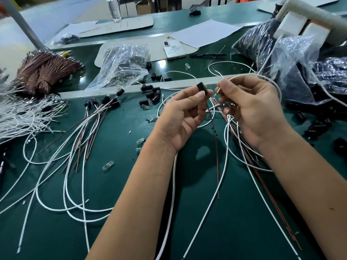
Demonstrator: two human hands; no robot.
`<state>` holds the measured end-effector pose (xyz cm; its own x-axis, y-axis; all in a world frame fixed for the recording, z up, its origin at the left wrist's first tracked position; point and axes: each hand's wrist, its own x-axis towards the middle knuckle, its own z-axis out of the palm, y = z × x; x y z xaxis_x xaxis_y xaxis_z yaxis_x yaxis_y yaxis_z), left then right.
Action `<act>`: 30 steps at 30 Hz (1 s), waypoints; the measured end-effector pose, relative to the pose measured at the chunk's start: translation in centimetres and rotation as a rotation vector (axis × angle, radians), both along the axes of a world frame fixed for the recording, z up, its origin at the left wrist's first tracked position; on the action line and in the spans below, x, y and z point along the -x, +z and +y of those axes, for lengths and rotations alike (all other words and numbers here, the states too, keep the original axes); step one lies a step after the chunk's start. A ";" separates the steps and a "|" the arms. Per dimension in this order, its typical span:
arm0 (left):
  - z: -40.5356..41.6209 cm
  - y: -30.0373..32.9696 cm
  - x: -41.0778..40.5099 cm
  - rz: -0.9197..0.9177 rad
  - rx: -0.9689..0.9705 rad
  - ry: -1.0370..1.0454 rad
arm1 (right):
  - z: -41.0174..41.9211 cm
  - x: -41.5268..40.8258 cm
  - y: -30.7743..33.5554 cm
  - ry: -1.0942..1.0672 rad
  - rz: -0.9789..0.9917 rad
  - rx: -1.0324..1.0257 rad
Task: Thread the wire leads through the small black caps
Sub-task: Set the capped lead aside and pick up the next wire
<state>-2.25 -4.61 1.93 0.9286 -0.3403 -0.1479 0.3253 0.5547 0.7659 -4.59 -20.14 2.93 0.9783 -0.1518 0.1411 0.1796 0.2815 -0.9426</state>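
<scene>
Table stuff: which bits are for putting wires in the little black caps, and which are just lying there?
For the job: black cap in the left hand; wire lead in the right hand; loose caps; white wires.

Just lying about: phone, pen, water bottle, paper.

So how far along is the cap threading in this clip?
Done: several capped leads lie at left. In hand: left hand pinches a black cap, right hand holds a wire tip near it, not yet in. Left: loose caps and white wires.
</scene>
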 end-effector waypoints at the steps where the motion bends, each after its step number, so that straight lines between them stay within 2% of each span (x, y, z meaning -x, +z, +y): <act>1: 0.1 0.0 0.0 -0.001 -0.047 -0.019 | -0.1 0.0 0.1 0.015 -0.009 -0.033; 8: 0.6 -0.1 0.1 -0.019 -0.268 -0.184 | -0.5 -0.2 0.0 0.028 -0.003 -0.055; 16: 0.8 -0.1 0.3 0.029 -0.151 -0.370 | -0.8 -0.2 0.1 0.120 0.109 -0.075; 30: 0.7 -0.2 0.3 0.040 -0.098 -0.350 | -1.0 -0.3 0.1 0.176 0.168 -0.105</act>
